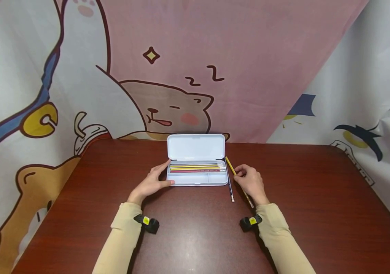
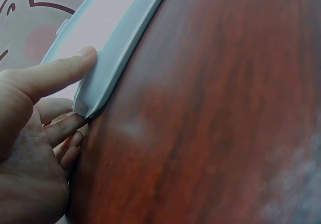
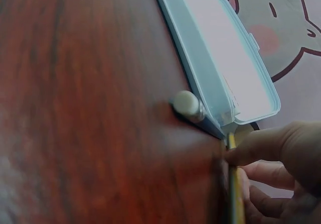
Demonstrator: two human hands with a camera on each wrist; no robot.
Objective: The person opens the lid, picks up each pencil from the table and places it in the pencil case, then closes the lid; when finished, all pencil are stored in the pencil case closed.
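Observation:
An open white pencil case lies on the table, its lid raised at the back. Several pencils, yellow and red among them, lie in its rear compartment. My left hand holds the case's left end, thumb on the front rim and fingers along the side. To the right of the case, my right hand pinches a yellow pencil between thumb and fingers. Between that hand and the case lies a dark blue pencil, its white eraser towards me.
The brown wooden table runs up to a hanging cloth printed with cartoon animals. The case's raised lid stands close to that cloth. Small black cameras are strapped to both wrists over cream sleeves.

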